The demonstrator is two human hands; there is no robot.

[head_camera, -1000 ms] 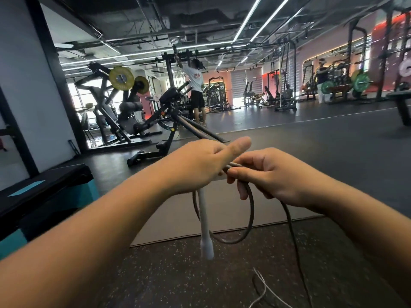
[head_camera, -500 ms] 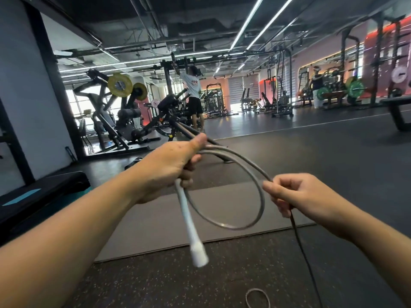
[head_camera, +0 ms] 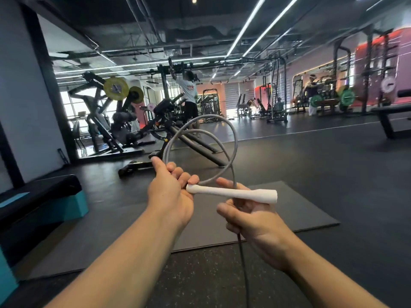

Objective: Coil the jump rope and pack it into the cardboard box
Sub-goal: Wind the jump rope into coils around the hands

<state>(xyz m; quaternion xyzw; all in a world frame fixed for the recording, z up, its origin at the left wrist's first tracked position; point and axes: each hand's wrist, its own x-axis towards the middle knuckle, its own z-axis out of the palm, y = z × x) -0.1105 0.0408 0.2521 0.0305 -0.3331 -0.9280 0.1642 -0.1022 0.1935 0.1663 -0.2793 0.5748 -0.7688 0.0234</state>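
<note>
The slack rope point(head_camera: 243, 270) is seen dropping out of frame below the right hand point(head_camera: 255, 221), whose fingers are curled around it under the white handle point(head_camera: 231, 192). The handle's near end and the loops point(head_camera: 200, 138) are pinched in the clenched left hand point(head_camera: 171, 192). Two loops are stood above the hands, so coiling is judged to be at an early stage. Next, more slack must be fed up into another loop. Beyond lies a mat point(head_camera: 311, 210); no box is seen.
</note>
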